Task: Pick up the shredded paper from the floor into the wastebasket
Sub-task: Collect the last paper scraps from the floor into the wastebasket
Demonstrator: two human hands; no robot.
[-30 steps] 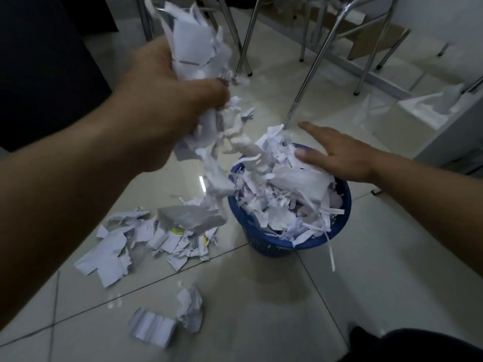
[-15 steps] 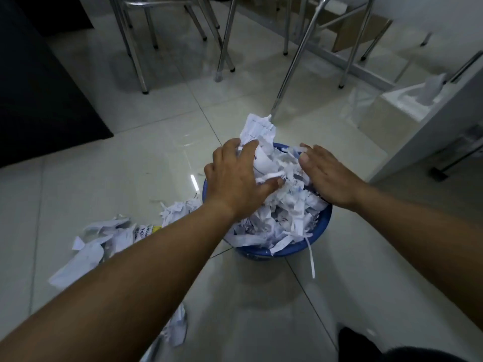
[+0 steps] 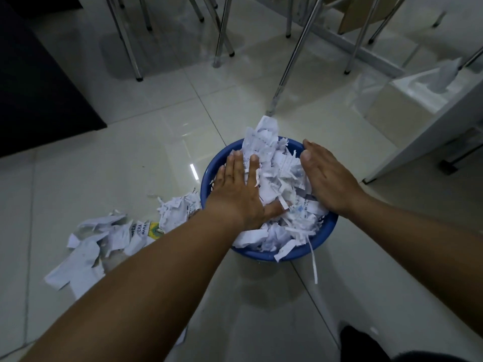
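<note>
A round blue wastebasket (image 3: 308, 250) stands on the pale tiled floor, heaped with white shredded paper (image 3: 281, 178). My left hand (image 3: 241, 190) lies flat and open on the heap's left side, fingers spread, palm down. My right hand (image 3: 326, 176) rests flat on the heap's right side near the rim, fingers together. A long strip hangs over the basket's front rim. A loose pile of torn paper (image 3: 104, 241) lies on the floor to the basket's left, partly hidden by my left forearm.
Chrome chair and table legs (image 3: 290, 61) stand just behind the basket. A white cabinet edge (image 3: 428, 131) rises at the right. A dark panel (image 3: 39, 87) fills the far left. A dark shoe (image 3: 358, 340) shows at the bottom right.
My left hand carried a fistful of shreds from above down onto the basket, let it go and flattened out. My right hand settled onto the heap's right side.
</note>
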